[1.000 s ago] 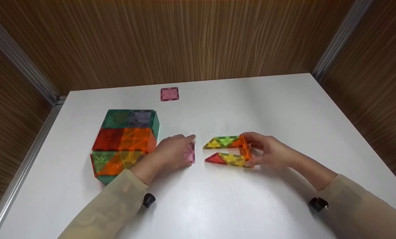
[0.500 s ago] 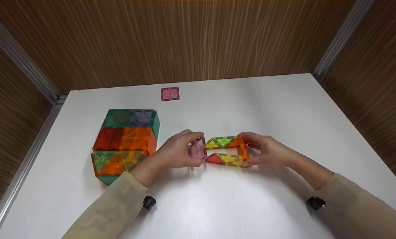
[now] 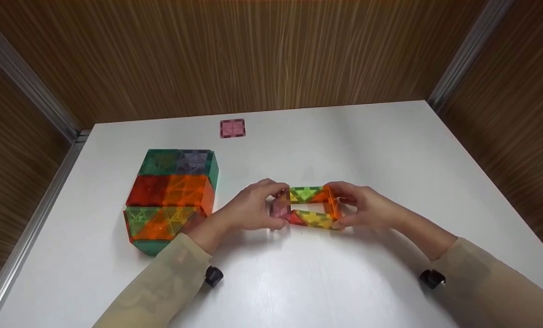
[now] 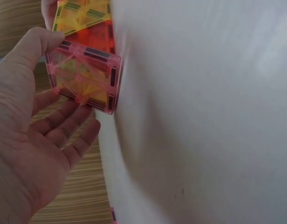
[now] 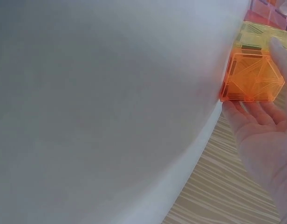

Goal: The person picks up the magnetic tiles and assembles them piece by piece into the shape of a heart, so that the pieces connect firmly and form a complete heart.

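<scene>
In the head view, my left hand pinches a translucent pink square magnetic tile between thumb and fingers. That tile stands upright against the left end of a small frame of tiles. Green triangle tiles form part of the frame's far side; yellow and red tiles make up the near side. At the right end, my right hand grips an upright orange square tile, thumb on the near edge and fingers at the far one. The frame's middle is open from above.
A larger block of joined tiles, green, purple, red and orange, stands on the left, partly behind my left forearm. Farther back, one pink square tile lies flat on the white table. Wood-grain panels enclose the back and sides.
My left hand has moved right, bringing the pink tile from beside the large block up against the frame's left end. The right hand has stayed almost still on the orange tile.
</scene>
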{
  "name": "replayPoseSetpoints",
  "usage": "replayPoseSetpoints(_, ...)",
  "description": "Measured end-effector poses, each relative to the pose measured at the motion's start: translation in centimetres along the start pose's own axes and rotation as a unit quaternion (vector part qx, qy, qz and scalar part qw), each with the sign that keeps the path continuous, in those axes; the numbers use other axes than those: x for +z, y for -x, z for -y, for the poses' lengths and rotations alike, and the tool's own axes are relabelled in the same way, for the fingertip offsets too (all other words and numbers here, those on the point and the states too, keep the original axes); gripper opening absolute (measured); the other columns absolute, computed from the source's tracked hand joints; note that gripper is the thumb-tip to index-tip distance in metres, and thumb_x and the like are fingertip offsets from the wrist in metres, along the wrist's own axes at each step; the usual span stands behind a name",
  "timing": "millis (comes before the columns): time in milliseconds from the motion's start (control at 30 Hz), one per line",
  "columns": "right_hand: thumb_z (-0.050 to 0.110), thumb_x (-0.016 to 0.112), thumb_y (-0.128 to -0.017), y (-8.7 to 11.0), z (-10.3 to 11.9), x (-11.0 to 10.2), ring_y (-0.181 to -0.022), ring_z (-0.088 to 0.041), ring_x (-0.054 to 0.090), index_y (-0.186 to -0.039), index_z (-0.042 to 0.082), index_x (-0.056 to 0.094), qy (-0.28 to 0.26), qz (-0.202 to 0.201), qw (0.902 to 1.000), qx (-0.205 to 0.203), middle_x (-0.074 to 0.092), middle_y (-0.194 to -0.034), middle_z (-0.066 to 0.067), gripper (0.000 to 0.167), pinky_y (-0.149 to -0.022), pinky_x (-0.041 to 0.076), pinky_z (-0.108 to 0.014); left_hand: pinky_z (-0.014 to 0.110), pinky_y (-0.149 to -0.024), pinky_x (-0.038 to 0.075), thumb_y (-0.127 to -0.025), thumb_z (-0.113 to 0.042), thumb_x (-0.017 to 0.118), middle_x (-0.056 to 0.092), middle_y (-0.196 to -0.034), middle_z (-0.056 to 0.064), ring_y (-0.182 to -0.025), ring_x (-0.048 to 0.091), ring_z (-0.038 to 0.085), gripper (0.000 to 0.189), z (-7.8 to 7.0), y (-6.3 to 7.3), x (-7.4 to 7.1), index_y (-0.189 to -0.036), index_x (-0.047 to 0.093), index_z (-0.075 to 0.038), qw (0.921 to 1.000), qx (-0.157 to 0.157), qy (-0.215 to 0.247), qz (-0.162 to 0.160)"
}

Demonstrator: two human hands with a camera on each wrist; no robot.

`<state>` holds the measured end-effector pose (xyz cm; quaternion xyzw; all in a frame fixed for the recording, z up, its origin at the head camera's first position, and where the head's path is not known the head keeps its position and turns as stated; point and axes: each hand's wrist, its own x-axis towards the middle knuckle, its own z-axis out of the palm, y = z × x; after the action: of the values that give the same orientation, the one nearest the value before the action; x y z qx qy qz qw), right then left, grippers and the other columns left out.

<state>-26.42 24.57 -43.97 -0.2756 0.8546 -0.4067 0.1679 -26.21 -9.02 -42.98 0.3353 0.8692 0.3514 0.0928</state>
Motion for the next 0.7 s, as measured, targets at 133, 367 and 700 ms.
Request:
replayPoseSetpoints(133,0.022,0.093,-0.084,0.0,0.1,0.0,-0.144,-0.028,0.050,-0.156,0.016,0.050,-0.004,0.003,1.0000,-0.004,0.057,-0.152,-0.003,0.084,-0.118,0.041,-0.051,0.041,-0.108,0.051,-0.083,-0.024,0.086,0.063,-0.129,0.005,-0.119,0.061,0.025,0.075,0.4,-0.4,-0.3,-0.151,0.058,-0.008,1.0000,0.008,0.002,-0.002)
replayPoseSetpoints(367,0.020,0.092,-0.085,-0.1,0.1,0.0,-0.142,-0.026,0.052,-0.156,0.016,0.051,-0.005,0.006,0.9998,-0.019,0.058,-0.151,-0.002,0.082,-0.118,0.042,-0.049,0.044,-0.112,0.048,-0.084,-0.022,0.086,0.062,-0.134,0.008,-0.124,0.058,0.027,0.080,1.0,-1.1,-0.6,-0.155,0.053,-0.004,0.9998,0.002,0.020,-0.004)
replayPoseSetpoints(700,0.023,0.093,-0.084,-0.2,0.2,0.2,-0.145,-0.029,0.049,-0.156,0.015,0.051,-0.004,0.003,1.0000,-0.003,0.056,-0.154,-0.004,0.084,-0.118,0.041,-0.051,0.043,-0.113,0.046,-0.087,-0.023,0.087,0.062,-0.134,0.006,-0.125,0.056,0.025,0.081,1.1,-1.2,-0.7,-0.158,0.051,-0.006,0.9990,-0.013,0.042,0.000)
